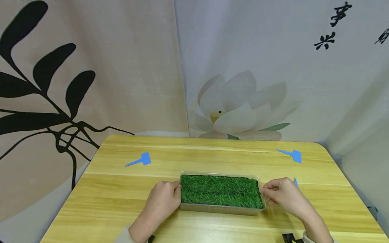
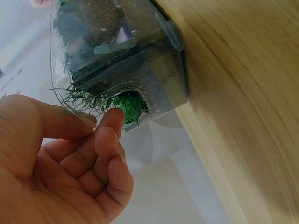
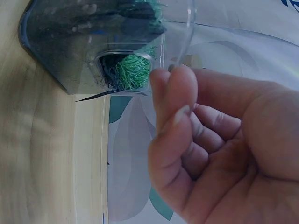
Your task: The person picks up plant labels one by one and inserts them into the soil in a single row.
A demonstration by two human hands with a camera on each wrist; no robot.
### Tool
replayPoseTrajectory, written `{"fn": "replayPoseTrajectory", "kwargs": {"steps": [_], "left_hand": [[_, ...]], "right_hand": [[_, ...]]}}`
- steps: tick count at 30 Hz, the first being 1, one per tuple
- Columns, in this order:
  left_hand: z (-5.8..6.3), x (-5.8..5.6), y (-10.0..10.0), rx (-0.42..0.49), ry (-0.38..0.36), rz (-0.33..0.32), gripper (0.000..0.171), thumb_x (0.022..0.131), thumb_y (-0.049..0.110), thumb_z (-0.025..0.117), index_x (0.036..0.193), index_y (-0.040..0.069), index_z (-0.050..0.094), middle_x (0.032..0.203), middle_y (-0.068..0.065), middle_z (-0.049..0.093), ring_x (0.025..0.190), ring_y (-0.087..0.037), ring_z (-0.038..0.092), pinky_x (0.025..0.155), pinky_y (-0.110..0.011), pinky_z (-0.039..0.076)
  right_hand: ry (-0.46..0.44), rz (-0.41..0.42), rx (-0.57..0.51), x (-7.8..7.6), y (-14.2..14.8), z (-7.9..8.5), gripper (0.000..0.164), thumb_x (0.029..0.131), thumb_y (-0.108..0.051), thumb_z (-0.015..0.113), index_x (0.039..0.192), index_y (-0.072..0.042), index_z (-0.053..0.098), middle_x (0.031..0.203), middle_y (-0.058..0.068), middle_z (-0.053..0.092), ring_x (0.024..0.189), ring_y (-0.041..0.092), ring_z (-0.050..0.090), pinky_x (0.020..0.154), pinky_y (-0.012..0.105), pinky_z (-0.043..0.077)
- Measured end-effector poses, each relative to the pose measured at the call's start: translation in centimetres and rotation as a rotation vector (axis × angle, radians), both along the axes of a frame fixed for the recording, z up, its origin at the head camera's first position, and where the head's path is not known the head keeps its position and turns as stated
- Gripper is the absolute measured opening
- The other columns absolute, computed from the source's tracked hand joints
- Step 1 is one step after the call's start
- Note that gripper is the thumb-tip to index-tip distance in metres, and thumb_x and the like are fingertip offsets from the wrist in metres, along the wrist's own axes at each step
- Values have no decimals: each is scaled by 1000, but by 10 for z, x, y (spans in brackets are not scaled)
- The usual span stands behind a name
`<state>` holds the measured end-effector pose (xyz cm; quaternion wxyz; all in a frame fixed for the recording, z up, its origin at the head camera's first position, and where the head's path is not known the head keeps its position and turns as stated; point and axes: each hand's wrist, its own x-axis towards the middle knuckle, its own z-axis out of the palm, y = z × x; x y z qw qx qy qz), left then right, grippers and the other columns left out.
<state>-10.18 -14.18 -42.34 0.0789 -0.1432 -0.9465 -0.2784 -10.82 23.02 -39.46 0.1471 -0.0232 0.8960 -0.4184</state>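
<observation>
A clear plastic box point(image 1: 220, 210) stands on the table, with a strip of green artificial grass point(image 1: 220, 190) filling its top. At its left end my left hand point(image 1: 164, 200) pinches the rim between thumb and forefinger. My right hand point(image 1: 284, 195) pinches the rim at the opposite end the same way. Through a rounded cutout in the end wall, the left wrist view shows green blades point(image 2: 131, 106) and dark contents behind the plastic. The right wrist view shows a similar cutout with grass point(image 3: 133, 72) and a thin dark strip poking out below it.
Blue T-shaped plant labels lie on the wooden table point(image 1: 100, 202): one at the back left point(image 1: 145, 158), one at the back right point(image 1: 296, 156), and another point(image 1: 296, 182) partly hidden behind my right hand. A printed curtain point(image 1: 146, 67) hangs behind the table's far edge.
</observation>
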Motion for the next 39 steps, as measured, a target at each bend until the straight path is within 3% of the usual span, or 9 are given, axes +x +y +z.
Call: {"fn": "replayPoseTrajectory", "kwargs": {"steps": [4,8,12,15,21,27,34,39], "left_hand": [[0,0,1,10,-18,1,23,86,6,59,64,11,64,42,10,36,33,3,26,31,-14,25],[1,1,2,21,-33,13,14,86,5,59,77,5,71,42,10,39,32,3,27,31,-14,25],[2,1,2,25,-28,19,32,85,5,59,55,14,56,41,12,31,33,4,23,32,-13,22],[2,1,2,29,-17,16,43,85,4,59,48,20,42,42,12,27,34,4,22,32,-13,21],[3,1,1,30,-19,13,43,85,4,59,49,21,43,42,12,29,34,4,23,31,-13,23],[5,3,0,36,-43,11,36,87,6,59,54,19,51,42,11,31,34,4,24,31,-13,24],[4,3,-2,37,-44,7,47,88,8,59,50,21,36,42,13,26,35,5,20,32,-13,23],[6,2,-1,37,-35,-1,47,87,6,58,50,21,35,42,12,26,35,4,20,32,-13,22]], "right_hand": [[7,0,3,0,0,0,18,88,-22,66,84,-5,71,69,5,67,61,24,61,48,28,50],[9,4,0,1,0,-1,18,88,-22,66,84,-5,71,70,5,67,60,22,61,51,32,53],[3,0,-10,0,0,-1,18,88,-21,65,84,-4,70,72,6,67,60,20,60,56,36,55],[-1,-3,-12,0,0,0,18,88,-21,65,84,-4,70,72,6,67,60,19,60,57,37,56],[-8,-7,-25,0,1,0,19,88,-22,66,85,-3,70,72,7,67,60,20,60,57,37,55],[-11,26,-28,-1,2,0,19,89,-22,65,83,-5,71,66,7,65,58,23,60,45,24,45],[-4,40,-25,0,2,0,20,90,-23,64,81,-6,71,64,7,65,57,23,60,44,23,43],[-10,36,-23,-1,2,0,20,90,-22,64,82,-6,72,67,7,66,58,21,60,45,25,46]]}}
